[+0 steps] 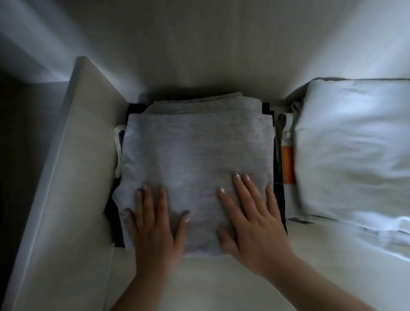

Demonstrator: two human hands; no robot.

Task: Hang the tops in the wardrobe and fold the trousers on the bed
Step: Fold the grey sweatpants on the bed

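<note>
Bed frame [48,202] at left. Left hand [152,222] flat, fingers spread, on near left part of folded grey trousers [193,156] lying on the bed [217,297]. Right hand [252,217] likewise, near right. Pillow [370,149] far right.

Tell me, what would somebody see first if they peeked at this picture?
First, two bare hands, the left hand and the right hand, pressing flat on folded light grey trousers in the middle. The trousers top a stack with dark clothes peeking out underneath, on the bed. To the right lies a big pale pillow, with something orange tucked beside it.
</note>
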